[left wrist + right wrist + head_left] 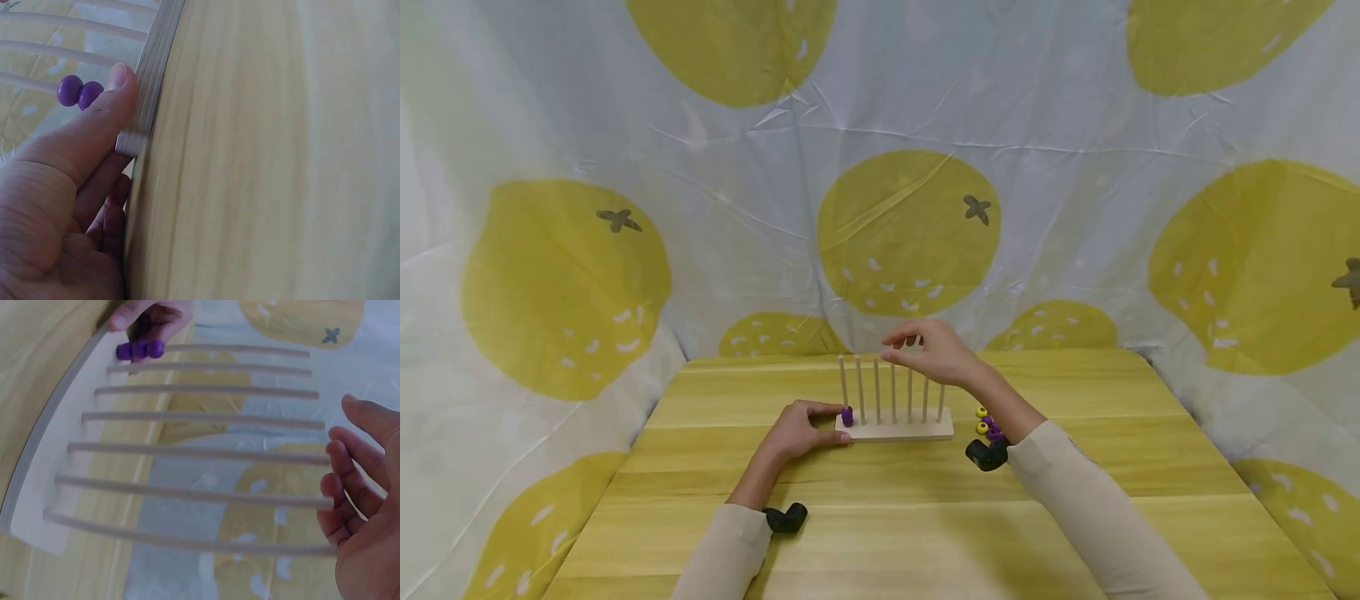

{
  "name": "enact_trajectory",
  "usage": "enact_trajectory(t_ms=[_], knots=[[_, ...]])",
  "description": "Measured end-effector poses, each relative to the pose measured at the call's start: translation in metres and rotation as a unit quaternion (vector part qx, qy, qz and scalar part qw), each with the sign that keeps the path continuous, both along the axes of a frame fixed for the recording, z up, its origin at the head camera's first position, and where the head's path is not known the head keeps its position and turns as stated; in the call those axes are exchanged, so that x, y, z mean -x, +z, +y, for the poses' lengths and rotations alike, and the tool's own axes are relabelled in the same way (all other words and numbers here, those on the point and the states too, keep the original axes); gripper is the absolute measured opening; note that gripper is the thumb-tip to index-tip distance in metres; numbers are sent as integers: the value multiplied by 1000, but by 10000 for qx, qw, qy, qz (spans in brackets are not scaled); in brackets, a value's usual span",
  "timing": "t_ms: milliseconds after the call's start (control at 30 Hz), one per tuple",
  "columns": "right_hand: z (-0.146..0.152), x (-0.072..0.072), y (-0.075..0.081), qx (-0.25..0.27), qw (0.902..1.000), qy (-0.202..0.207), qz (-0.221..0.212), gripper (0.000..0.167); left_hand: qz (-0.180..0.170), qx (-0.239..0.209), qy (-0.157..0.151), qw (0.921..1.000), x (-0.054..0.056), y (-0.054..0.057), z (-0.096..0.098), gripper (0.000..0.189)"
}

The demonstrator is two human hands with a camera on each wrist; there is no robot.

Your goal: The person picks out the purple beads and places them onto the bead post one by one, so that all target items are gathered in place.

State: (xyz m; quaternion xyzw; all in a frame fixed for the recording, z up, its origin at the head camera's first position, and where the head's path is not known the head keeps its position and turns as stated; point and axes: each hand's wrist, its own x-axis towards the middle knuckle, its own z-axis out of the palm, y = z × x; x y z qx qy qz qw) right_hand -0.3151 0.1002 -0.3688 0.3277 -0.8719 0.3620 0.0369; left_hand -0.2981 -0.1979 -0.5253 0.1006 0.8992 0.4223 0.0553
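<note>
A pale wooden peg rack [895,428] stands on the table, with a row of several upright dowels. Three purple beads [140,350] are stacked low on its leftmost dowel. My left hand [796,429] grips the base's left end, thumb along the front edge and fingers behind, close to the beads. Over the dowel tops hovers my right hand [936,352], its fingers loosely bent and apart from the thumb. Nothing shows between them in the right wrist view.
Several loose yellow and purple beads [982,427] lie on the wooden table [865,533] right of the rack, partly behind the right wrist. Behind the table hangs a pale cloth [760,225] printed with yellow fruit. Each wrist wears a black device [787,518].
</note>
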Motion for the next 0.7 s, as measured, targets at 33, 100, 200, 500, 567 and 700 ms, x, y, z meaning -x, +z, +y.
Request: enact_trajectory(t_ms=[33,100,200,500,567,700], knots=[[4,0,0,-10,10000,-35,18,27,3,14,0,10000,0,0,0,59],[11,1,-1,5,9999,-100,66,27,-22,19,-5,10000,0,1,-1,60],[24,1,-4,82,9996,-253,-24,26,-3,66,-19,10000,1,0,-1,60],[62,-8,-12,297,9975,-562,-309,28,20,50,-35,10000,1,1,0,59],[71,-11,-14,309,9970,-631,-335,29,41,67,-37,10000,1,1,0,59],[87,-14,-22,325,9955,-816,-342,30,25,54,-24,10000,0,2,-1,60]])
